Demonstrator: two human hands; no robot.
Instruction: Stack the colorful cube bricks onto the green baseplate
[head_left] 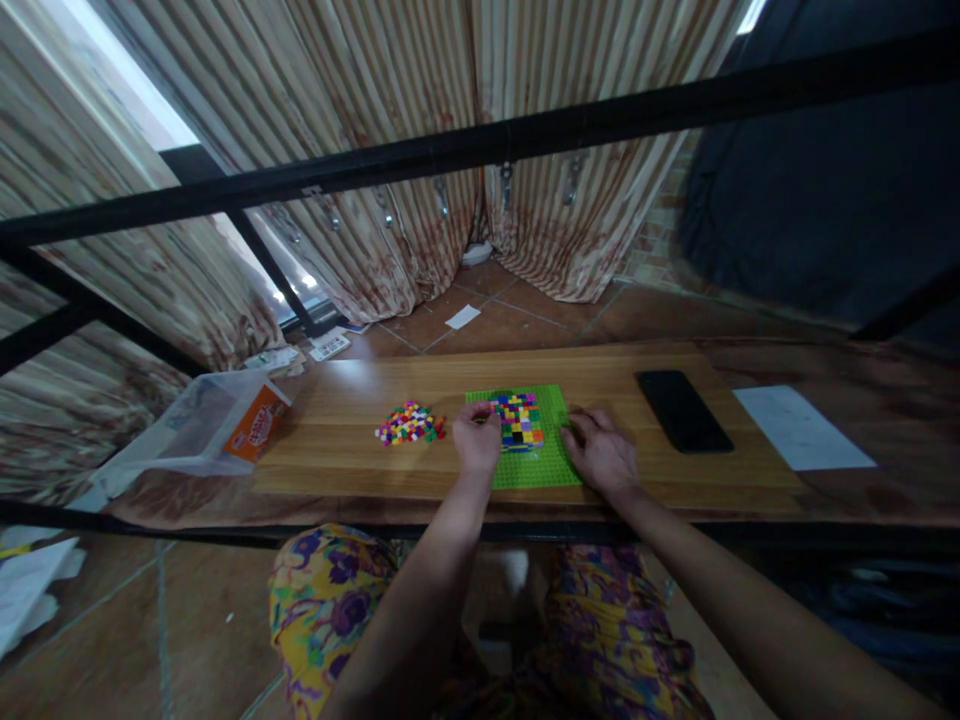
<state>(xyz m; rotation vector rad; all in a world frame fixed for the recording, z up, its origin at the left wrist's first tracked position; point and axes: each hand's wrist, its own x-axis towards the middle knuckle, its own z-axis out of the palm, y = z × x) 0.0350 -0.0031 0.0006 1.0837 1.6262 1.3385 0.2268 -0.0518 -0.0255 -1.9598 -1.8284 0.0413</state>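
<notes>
A green studded baseplate [556, 470] lies flat on the wooden board. Small building bricks [517, 420] of many colours cover its middle in a tight block. At the left side of that block, my left hand [478, 437] is above the plate with its fingers pinched together; whatever is between them is too small to make out. My right hand [602, 452] has its bent fingers and thumb on the plate's right edge, gripping it. A loose heap of tiny coloured bricks [410, 424] sits on the board to the left of my left hand.
A black phone [684, 411] lies to the right on the wooden board [345, 470], with a white paper sheet [804, 427] beyond it. At the far left stands a clear plastic box [199, 420] with an orange label. Dark metal rails [420, 155] cross behind, before striped curtains.
</notes>
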